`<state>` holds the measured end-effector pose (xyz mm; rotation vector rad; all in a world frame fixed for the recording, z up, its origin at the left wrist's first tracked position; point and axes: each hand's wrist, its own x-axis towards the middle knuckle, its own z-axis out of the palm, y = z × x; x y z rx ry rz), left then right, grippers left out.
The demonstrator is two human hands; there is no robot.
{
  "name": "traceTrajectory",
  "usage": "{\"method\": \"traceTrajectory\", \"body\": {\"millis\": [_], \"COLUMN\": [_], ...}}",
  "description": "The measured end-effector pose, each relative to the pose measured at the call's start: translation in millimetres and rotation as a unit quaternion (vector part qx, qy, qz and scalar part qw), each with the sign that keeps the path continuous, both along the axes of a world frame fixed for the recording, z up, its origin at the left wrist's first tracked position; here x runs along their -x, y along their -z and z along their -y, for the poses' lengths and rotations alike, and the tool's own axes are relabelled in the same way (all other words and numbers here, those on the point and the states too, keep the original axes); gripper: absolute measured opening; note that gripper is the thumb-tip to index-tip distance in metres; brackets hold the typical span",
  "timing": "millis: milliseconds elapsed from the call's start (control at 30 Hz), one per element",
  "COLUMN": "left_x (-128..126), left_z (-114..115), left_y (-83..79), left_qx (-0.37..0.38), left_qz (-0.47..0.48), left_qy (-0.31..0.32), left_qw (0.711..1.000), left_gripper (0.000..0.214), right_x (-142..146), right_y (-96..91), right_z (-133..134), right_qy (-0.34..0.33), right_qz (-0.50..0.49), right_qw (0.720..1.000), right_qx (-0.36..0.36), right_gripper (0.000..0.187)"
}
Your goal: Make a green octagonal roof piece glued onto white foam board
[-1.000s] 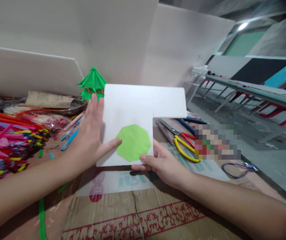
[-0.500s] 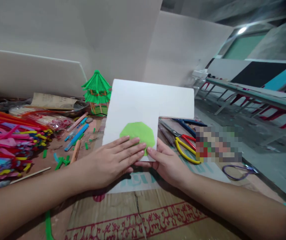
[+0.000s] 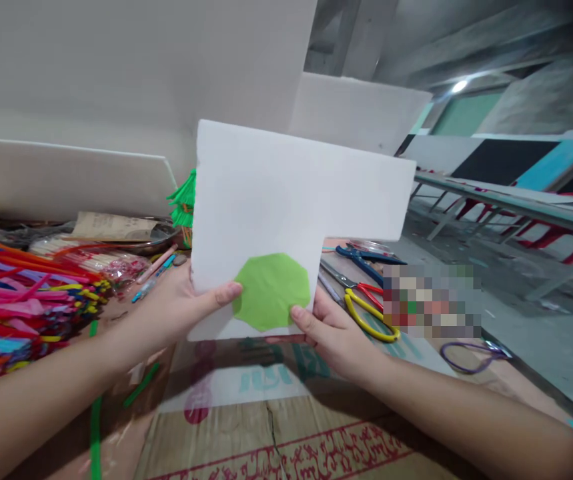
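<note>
Left grip [image 3: 193, 300] and right grip [image 3: 329, 330] are both clamped onto a white board [image 3: 261, 200], with a green octagon [image 3: 272, 291] thumbed against its lower front. A little green tower [image 3: 185, 197] is kinda hidden behind the board's left edge.

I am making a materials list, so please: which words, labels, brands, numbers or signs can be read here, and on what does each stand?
No text can be read with certainty.
Large teal characters on the thin white sheet: partly covered, blurred, unreadable.
Round magenta mark on the same sheet: pale sign inside, too blurred.
Print on the tan paper packet: too small.
</note>
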<state>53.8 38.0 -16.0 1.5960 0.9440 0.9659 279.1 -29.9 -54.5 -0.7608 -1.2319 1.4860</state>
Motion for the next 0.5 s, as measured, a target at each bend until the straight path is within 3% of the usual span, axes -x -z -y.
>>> {"method": "traceTrajectory", "body": {"millis": [167, 267, 333, 400, 500], "left_x": [20.0, 34.5, 40.2, 42.2, 41.6], "left_z": [-6.8, -19.3, -25.5, -27.7, -25.1], "left_y": [-17.3, -20.9, -21.7, -23.4, -27.5], "left_qx": [-0.024, -0.040, -0.044, -0.036, -0.028], "left_qz": [0.002, 0.035, 0.070, 0.087, 0.090], "left_qy": [-0.052, -0.041, -0.027, -0.027, -0.043], "left_qw": [0.998, 0.998, 0.996, 0.995, 0.995], "left_gripper": [0.054, 0.049, 0.049, 0.051, 0.054], "right_x": [-25.1, -56.6, -82.9, -108.8, -137.4], "right_y": [-22.5, -31.8, -30.4, -24.1, -13.2], "right_z": [-14.8, -23.7, -27.4, -28.7, -27.9], "right_qy": [0.060, 0.116, 0.152, 0.178, 0.162], "right_qz": [0.110, 0.248, 0.411, 0.559, 0.698], "right_qw": [0.992, 0.960, 0.894, 0.802, 0.688], "right_qx": [-0.002, -0.056, -0.097, -0.112, -0.116], "right_gripper": [0.039, 0.034, 0.030, 0.030, 0.042]}}
